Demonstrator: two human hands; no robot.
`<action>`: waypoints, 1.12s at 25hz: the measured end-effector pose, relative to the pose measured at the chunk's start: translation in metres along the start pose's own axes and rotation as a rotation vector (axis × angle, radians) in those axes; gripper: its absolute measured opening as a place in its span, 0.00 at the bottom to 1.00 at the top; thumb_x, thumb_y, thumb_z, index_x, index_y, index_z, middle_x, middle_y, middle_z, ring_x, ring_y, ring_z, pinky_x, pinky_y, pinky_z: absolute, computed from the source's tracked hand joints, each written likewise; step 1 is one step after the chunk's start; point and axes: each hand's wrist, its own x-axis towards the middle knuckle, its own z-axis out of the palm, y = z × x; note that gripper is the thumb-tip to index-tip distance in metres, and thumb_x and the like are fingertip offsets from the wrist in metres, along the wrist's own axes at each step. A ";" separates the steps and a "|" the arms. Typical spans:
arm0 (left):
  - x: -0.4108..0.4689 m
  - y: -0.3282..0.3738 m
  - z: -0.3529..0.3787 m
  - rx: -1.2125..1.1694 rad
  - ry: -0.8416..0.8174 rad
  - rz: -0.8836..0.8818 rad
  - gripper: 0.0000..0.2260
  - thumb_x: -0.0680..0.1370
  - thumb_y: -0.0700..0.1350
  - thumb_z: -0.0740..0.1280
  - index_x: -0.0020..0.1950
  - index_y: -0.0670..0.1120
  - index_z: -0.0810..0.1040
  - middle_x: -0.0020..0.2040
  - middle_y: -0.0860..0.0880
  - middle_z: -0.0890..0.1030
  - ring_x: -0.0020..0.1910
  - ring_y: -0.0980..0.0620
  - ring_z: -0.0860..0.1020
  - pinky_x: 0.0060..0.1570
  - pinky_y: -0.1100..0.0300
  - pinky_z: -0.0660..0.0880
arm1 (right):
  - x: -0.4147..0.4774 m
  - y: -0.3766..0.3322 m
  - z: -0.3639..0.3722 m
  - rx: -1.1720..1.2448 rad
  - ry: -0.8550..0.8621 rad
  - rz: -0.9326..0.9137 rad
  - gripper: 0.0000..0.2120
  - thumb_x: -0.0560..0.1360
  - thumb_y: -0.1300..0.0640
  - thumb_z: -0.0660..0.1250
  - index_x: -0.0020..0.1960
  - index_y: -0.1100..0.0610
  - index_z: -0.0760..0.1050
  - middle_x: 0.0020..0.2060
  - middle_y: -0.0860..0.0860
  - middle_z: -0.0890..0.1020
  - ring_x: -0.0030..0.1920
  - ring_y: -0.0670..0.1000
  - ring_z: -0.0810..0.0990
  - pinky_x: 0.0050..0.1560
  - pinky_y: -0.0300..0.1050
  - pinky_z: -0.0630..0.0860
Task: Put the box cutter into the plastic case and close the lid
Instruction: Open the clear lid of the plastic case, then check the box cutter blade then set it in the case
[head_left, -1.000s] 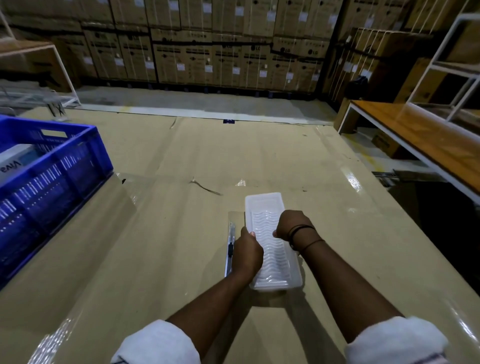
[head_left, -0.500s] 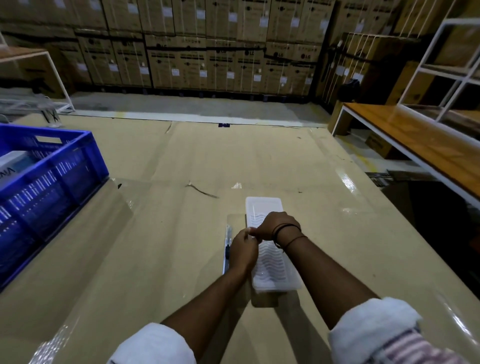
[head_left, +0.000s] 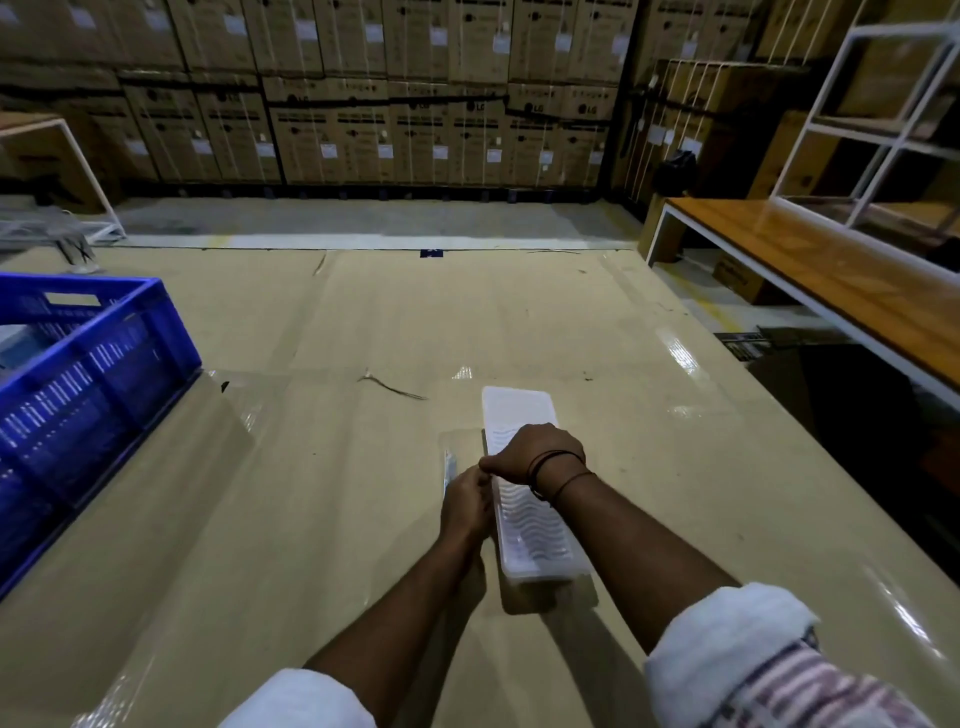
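Observation:
A long translucent white plastic case (head_left: 524, 525) with a wavy floor lies open on the table, running away from me. Its clear lid (head_left: 460, 441) lies flat just to its left. The box cutter (head_left: 450, 466) rests on that lid, with only its far end showing. My left hand (head_left: 465, 506) covers the rest of the cutter, fingers curled around it. My right hand (head_left: 530, 452) reaches across the case, and its fingertips pinch the case's left rim, touching my left fingertips.
A blue slatted crate (head_left: 98, 364) stands at the table's left edge. The table (head_left: 311, 519) is covered in taped cardboard. A wooden bench (head_left: 810, 280) and a white rack (head_left: 883, 130) stand to the right. Stacked cartons (head_left: 363, 104) line the back wall.
My right hand slid left across the case until its fingers met my left hand. My left hand shifted left from the case's edge onto the box cutter.

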 end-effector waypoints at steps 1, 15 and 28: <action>0.000 0.001 0.000 0.027 -0.010 0.016 0.08 0.76 0.49 0.60 0.43 0.50 0.77 0.46 0.44 0.79 0.46 0.46 0.77 0.57 0.43 0.75 | 0.000 0.003 -0.002 0.040 0.000 0.001 0.28 0.70 0.34 0.65 0.58 0.55 0.80 0.55 0.53 0.84 0.48 0.56 0.80 0.48 0.44 0.75; -0.007 -0.006 0.020 0.545 0.113 0.166 0.19 0.85 0.50 0.55 0.63 0.44 0.81 0.61 0.44 0.84 0.59 0.45 0.81 0.59 0.59 0.75 | -0.007 0.065 -0.034 0.739 -0.176 0.090 0.32 0.69 0.33 0.62 0.58 0.59 0.75 0.52 0.64 0.80 0.43 0.65 0.83 0.45 0.58 0.83; -0.003 -0.010 0.021 0.500 0.104 0.150 0.18 0.83 0.50 0.57 0.59 0.43 0.83 0.56 0.45 0.86 0.54 0.45 0.83 0.59 0.52 0.79 | 0.011 0.157 0.011 0.538 0.370 0.266 0.22 0.75 0.68 0.60 0.68 0.63 0.73 0.58 0.66 0.80 0.47 0.62 0.82 0.44 0.44 0.76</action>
